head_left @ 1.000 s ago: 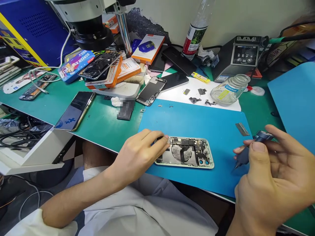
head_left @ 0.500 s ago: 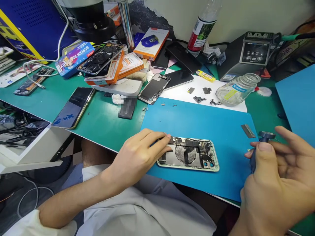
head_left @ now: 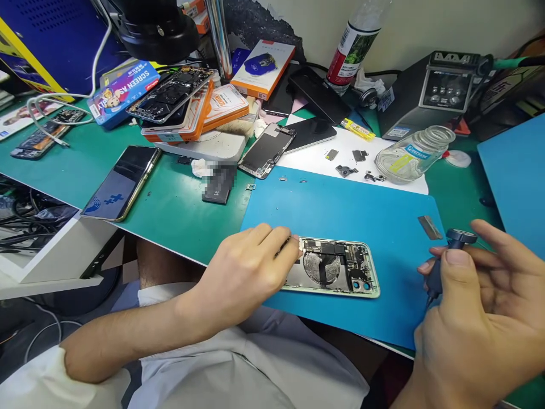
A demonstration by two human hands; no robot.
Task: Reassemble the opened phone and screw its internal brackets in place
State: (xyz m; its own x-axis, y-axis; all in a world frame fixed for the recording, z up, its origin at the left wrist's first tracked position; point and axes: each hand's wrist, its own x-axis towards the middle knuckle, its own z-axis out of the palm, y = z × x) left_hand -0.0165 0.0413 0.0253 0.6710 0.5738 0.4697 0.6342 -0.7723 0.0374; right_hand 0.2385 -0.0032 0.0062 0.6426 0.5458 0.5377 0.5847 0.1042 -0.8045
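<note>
An opened phone [head_left: 293, 278] lies flat on the blue mat [head_left: 340, 210], its circuit boards and round silver coil exposed. Over its left end is my left hand [head_left: 251, 267], fingers drawn together at the upper edge. Something small and pale shows by the fingertips, too small to name, and the hand covers that end of the phone. To the right, my right hand [head_left: 477, 307] grips a dark screwdriver [head_left: 435, 278] between thumb and fingers, with the index finger stretched out past the round cap. The screwdriver points down, away from the phone.
A grey metal piece [head_left: 430, 227] lies near the mat's right edge. Behind are a glass jar [head_left: 409, 165], small parts on white paper [head_left: 366, 149], a loose screen [head_left: 267, 150] and a black battery [head_left: 219, 186]. At left rests another phone [head_left: 123, 183].
My left hand has shifted slightly right over the phone's end and its fingers have curled closer together. The screwdriver's shaft has tilted a little in my right hand. The view has shifted slightly.
</note>
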